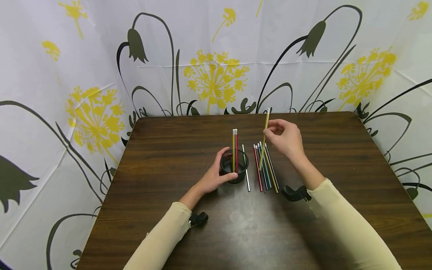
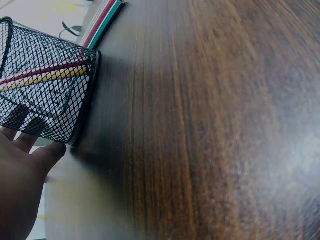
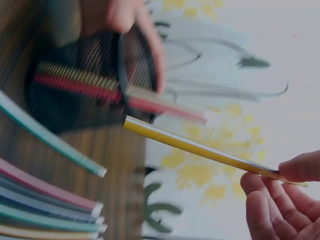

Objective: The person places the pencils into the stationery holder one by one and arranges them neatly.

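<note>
My left hand point(image 1: 213, 177) holds a black mesh pencil cup point(image 1: 239, 180), with the thumb at its near side and fingers around its left. Inside the cup a yellow pencil point(image 1: 233, 144) and a red pencil point(image 1: 237, 144) stand upright, their ends above the rim. My right hand point(image 1: 287, 138) pinches another yellow pencil point(image 3: 185, 145) near one end, between thumb and fingertips. This pencil is raised to the right of the cup, its lower end overlapping a group of loose pencils point(image 1: 260, 180) in the head view.
A single green pencil point(image 3: 55, 142) lies on the brown wooden table point(image 1: 162, 157) between the cup and the group. The group includes red, dark, green and yellowish pencils. Behind the table hangs a white flower-patterned cloth point(image 1: 236, 37). Black wrist devices point(image 1: 297, 193) sit at both sleeves.
</note>
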Tool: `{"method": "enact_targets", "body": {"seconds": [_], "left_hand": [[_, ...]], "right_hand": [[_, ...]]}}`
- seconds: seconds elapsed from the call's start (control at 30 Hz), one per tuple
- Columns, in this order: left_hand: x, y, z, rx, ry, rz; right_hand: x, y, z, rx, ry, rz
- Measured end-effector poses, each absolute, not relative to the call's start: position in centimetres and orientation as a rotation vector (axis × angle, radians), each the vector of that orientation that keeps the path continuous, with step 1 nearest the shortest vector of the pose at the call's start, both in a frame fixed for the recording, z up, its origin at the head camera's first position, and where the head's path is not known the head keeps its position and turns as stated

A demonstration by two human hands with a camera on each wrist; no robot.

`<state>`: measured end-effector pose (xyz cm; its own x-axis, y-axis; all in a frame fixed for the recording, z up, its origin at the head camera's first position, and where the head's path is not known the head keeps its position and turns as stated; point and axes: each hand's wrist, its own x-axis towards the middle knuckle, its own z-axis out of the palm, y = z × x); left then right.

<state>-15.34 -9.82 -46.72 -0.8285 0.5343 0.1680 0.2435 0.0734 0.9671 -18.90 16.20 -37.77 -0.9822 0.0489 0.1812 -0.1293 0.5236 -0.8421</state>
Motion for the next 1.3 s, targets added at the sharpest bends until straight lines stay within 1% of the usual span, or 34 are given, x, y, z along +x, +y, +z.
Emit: {"method": "enact_targets", "body": {"seconds": [0.13,0.23,0.33,0.6,0.63,0.93,1.3], "left_hand": [[-15.4,-9.8,-46.7,0.793,2.122,1.824],[-15.5,-9.8,-46.7,0.794,2.121,1.820],[-15.6,-9.8,-46.9,0.785,2.120,1.822],[-16.6,-10.1,-49.8,0.723,2.172,1.774],[-16.4,-10.1,-49.4,0.717,2.162,1.768],[-16.3,-10.1,-49.7,0.708,2.174,1.746],[-16.4,-10.0,-49.6,0.726,2.174,1.753]], "right_hand": [[-17.8,14.5,-36.5,0.185,-2.417,1.620],[-17.0,13.3,-36.6,0.278,-2.377,1.610],[-16.3,12.2,-37.3,0.377,-2.383,1.562],[-15.6,10.0,-40.3,0.615,-2.442,1.483],[-15.5,9.9,-40.7,0.631,-2.451,1.477],[-15.3,9.3,-42.8,0.699,-2.508,1.391],[-15.4,9.3,-43.3,0.709,-2.533,1.387]]}}
